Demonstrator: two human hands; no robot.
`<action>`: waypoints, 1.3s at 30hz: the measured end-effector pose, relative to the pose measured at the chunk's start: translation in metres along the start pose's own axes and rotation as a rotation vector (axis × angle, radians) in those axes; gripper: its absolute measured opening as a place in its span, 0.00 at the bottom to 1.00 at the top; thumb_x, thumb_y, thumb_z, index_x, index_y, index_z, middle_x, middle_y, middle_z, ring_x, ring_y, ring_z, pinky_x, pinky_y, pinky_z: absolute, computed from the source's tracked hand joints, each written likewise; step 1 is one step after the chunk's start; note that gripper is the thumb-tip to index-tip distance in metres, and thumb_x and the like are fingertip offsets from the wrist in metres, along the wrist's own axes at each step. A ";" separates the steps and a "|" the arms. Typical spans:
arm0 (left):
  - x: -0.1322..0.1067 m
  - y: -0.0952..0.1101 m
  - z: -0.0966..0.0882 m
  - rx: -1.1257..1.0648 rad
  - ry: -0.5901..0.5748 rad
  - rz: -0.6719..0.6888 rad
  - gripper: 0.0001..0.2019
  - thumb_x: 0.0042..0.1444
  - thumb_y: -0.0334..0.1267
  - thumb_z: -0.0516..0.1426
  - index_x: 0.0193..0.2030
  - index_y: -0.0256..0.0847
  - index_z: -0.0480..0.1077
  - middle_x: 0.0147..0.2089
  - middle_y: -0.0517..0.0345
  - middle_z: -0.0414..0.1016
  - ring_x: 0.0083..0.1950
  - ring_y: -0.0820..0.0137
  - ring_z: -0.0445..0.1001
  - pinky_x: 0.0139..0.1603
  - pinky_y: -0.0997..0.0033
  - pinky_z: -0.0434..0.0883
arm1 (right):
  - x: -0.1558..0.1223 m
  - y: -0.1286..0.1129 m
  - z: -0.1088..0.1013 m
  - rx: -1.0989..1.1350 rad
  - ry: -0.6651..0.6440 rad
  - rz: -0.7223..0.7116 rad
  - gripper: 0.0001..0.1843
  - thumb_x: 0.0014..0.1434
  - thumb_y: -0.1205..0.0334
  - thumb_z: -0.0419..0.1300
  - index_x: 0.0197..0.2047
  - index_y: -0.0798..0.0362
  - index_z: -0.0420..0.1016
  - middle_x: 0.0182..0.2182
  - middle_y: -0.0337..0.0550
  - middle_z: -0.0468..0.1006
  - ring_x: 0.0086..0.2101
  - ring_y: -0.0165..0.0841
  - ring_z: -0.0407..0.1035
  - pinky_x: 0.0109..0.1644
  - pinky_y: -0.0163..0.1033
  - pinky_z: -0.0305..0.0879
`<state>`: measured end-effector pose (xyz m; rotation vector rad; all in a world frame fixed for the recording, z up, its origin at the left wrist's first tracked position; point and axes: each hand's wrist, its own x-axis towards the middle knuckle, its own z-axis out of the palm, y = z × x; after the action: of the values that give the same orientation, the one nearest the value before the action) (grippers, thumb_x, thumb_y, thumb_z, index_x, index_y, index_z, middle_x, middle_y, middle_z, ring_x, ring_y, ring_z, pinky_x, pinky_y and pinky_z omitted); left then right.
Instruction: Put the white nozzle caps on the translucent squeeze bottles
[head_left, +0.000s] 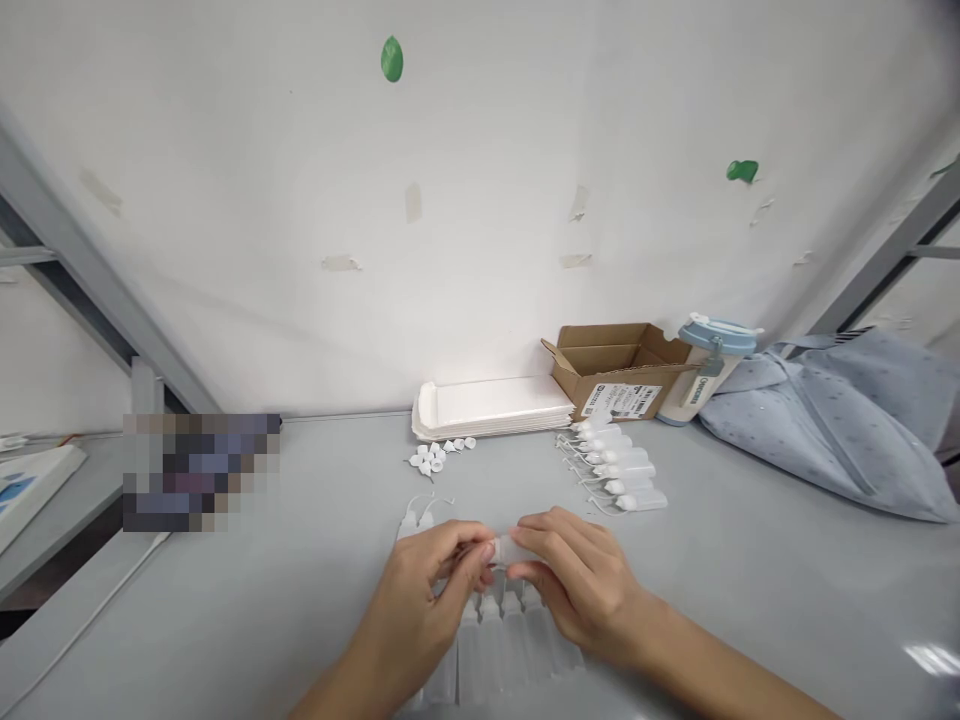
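A small translucent plastic bottle (507, 550) lies sideways between my two hands above the table. My left hand (416, 595) is closed around its neck end, and the fingers hide most of what is there. Around the body of the same bottle, my right hand (585, 580) is closed with thumb and fingers. Below and partly behind the hands, several similar bottles (499, 660) lie side by side with white tops. Two white tops with thin strings (417, 520) show beyond my left hand. Several white caps (431, 460) sit loose in a group farther back.
Several bottles with strung caps (626, 470) lie at right on the grey table (300, 600). Flat white cartons (495, 405), an open cardboard box (622, 385) and a blue-lidded cup (701, 375) stand by the wall. A patterned cloth bag (817, 430) rests far right; a white cable (97, 625) runs left.
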<state>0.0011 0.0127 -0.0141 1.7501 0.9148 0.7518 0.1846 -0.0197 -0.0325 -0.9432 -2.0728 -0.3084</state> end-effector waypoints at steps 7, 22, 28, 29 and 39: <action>0.000 0.004 0.000 0.002 -0.146 -0.078 0.19 0.62 0.45 0.45 0.26 0.39 0.68 0.24 0.59 0.71 0.27 0.72 0.71 0.30 0.75 0.69 | -0.004 0.002 0.004 -0.008 0.101 -0.070 0.07 0.59 0.71 0.56 0.42 0.59 0.64 0.28 0.51 0.74 0.25 0.32 0.63 0.24 0.36 0.61; -0.003 0.003 -0.003 0.185 -0.137 0.039 0.18 0.63 0.43 0.44 0.27 0.40 0.65 0.25 0.60 0.68 0.29 0.71 0.68 0.30 0.75 0.64 | 0.000 0.002 -0.003 0.205 -0.041 0.072 0.05 0.63 0.64 0.52 0.43 0.54 0.64 0.30 0.46 0.74 0.29 0.32 0.68 0.29 0.34 0.66; -0.004 0.004 0.000 0.149 -0.177 -0.011 0.19 0.63 0.44 0.43 0.25 0.40 0.63 0.23 0.61 0.67 0.26 0.73 0.67 0.28 0.76 0.63 | 0.001 -0.006 -0.007 0.350 -0.128 0.248 0.08 0.66 0.62 0.46 0.40 0.54 0.63 0.23 0.38 0.67 0.21 0.27 0.60 0.24 0.32 0.58; -0.004 0.002 0.001 0.197 -0.154 0.058 0.18 0.64 0.42 0.43 0.26 0.40 0.63 0.24 0.61 0.66 0.26 0.73 0.66 0.28 0.76 0.63 | 0.002 -0.008 -0.008 0.407 -0.158 0.345 0.09 0.66 0.60 0.46 0.39 0.54 0.63 0.22 0.35 0.64 0.20 0.26 0.57 0.23 0.31 0.56; -0.004 -0.007 0.005 0.352 -0.039 0.235 0.12 0.62 0.40 0.45 0.32 0.41 0.66 0.27 0.58 0.65 0.27 0.71 0.63 0.25 0.75 0.61 | 0.002 -0.007 -0.005 0.824 -0.243 0.819 0.16 0.62 0.48 0.50 0.33 0.53 0.63 0.19 0.30 0.55 0.21 0.25 0.49 0.24 0.31 0.47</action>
<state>0.0016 0.0085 -0.0228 2.2036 0.8618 0.7352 0.1814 -0.0264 -0.0269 -1.2012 -1.5714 1.0418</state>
